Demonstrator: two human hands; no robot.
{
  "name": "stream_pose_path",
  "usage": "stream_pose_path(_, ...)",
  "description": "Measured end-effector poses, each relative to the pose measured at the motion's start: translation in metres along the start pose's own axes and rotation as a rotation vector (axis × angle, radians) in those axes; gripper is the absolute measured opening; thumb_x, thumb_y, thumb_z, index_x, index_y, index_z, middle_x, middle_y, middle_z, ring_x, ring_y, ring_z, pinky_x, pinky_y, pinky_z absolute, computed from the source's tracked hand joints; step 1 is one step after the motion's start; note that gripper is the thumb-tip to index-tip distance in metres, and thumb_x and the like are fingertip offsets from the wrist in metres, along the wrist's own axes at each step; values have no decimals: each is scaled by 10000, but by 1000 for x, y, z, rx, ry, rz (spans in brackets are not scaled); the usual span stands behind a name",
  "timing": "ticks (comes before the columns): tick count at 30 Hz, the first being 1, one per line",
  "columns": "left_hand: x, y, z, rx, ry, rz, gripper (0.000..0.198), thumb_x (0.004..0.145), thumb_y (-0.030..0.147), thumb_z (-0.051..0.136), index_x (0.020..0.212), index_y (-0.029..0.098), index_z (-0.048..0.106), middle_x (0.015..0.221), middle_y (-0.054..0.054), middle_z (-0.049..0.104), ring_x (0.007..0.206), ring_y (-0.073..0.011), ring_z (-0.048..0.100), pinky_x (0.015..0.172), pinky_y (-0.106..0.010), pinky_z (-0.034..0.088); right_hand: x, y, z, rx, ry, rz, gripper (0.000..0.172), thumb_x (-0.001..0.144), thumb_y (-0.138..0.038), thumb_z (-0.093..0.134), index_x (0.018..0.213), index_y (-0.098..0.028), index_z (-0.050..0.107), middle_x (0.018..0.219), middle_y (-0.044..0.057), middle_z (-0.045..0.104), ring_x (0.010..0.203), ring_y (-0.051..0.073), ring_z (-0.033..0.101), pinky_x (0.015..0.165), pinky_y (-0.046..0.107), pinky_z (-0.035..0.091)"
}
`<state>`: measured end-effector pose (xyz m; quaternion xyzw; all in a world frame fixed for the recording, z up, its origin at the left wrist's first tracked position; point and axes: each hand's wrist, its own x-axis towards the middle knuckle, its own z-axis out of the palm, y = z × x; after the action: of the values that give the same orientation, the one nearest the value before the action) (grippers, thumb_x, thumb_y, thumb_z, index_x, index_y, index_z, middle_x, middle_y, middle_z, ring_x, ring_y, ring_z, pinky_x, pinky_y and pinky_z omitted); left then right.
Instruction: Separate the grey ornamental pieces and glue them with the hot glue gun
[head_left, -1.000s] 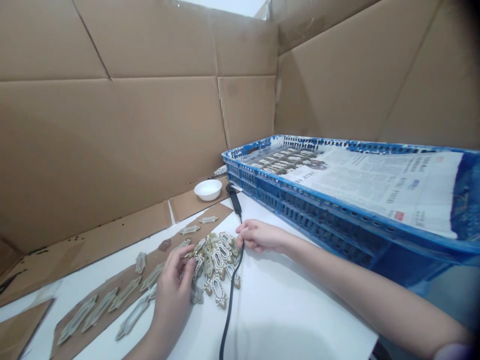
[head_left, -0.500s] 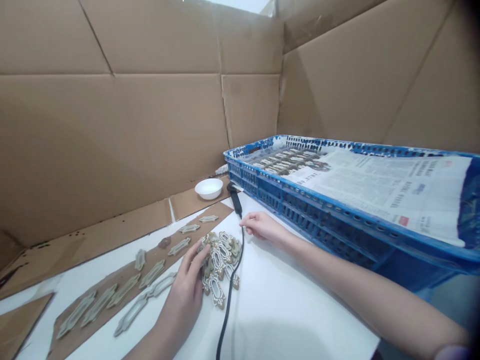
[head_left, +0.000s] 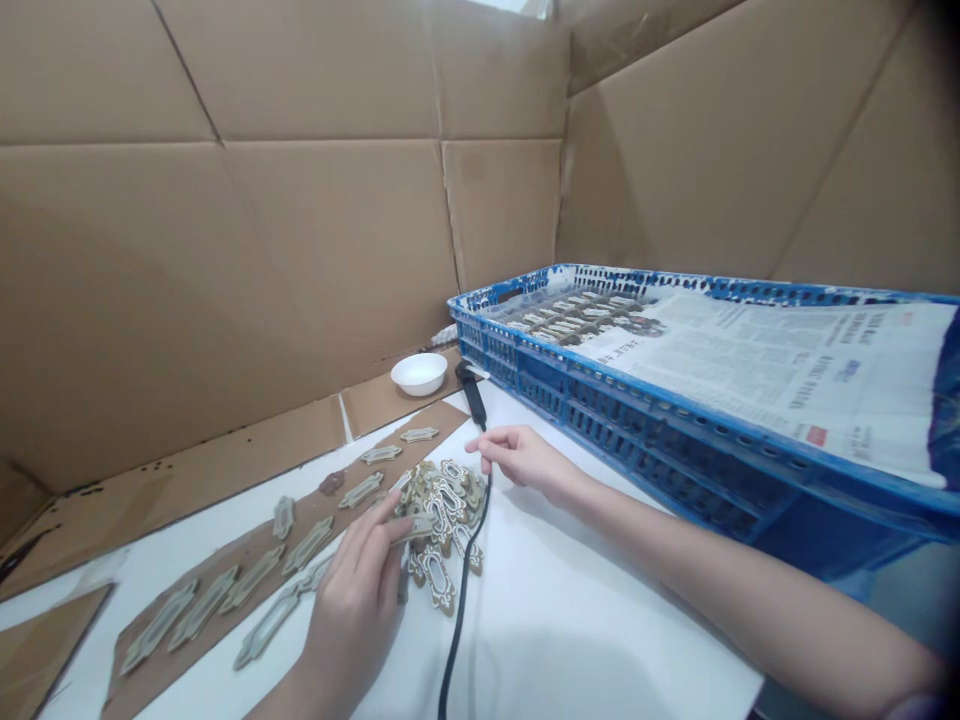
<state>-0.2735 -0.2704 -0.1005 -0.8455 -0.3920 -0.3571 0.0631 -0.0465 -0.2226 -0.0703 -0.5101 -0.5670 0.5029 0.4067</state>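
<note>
My left hand is at the left edge of a heap of ornate openwork plaques, beige with white-lined borders. Its fingers pinch one small plaque above the heap. My right hand rests on the white table, fingers loosely apart, holding nothing. Just left of its fingertips runs a black cord from a black corded tool or plug. More plaques lie in rows on a brown cardboard strip to the left of my left hand.
A blue plastic crate lined with newspaper holds rows of plaques at the far right. A white bowl stands on cardboard at the back. Cardboard walls enclose the back and right.
My left hand has shifted slightly up the heap and now pinches a small plaque. My right hand has moved a little left, and its fingers are nearer the cord.
</note>
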Motion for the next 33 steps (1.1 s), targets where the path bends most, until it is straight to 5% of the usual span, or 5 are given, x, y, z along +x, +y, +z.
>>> stream_pose_path(5, 0, 4, -3, -45, -19, 1, 264, 800, 100, 425, 996, 233, 544, 822, -30, 603, 758, -146, 566, 687, -249, 447, -13, -7, 10, 57, -119, 14, 136, 717, -273, 547, 710, -142, 510, 641, 17, 645, 370, 23, 258, 382, 178, 182)
stream_pose_path(11, 4, 12, 0, -143, -99, -264, 268, 841, 215, 378, 1093, 209, 469, 955, -66, 546, 861, -172, 539, 730, -280, 446, -22, -6, 19, 72, -234, 36, 138, 688, -261, 604, 689, -141, 537, 622, -1, 633, 405, 27, 385, 419, 165, 266)
stream_pose_path(17, 5, 18, 1, -246, -139, -348, 251, 867, 239, 313, 1036, 212, 496, 971, -68, 542, 912, -179, 519, 767, -305, 430, -29, -6, 30, 7, -230, -2, 140, 692, -273, 592, 686, -135, 573, 646, 28, 651, 611, 102, 570, 584, 204, 402)
stream_pose_path(33, -4, 22, 3, -443, -149, -431, 237, 819, 290, 452, 1031, 192, 490, 873, -52, 572, 739, -143, 548, 619, -241, 453, -38, -1, 45, 6, -146, -47, 138, 671, -255, 581, 626, -151, 503, 589, 28, 619, 507, 106, 550, 473, 206, 409)
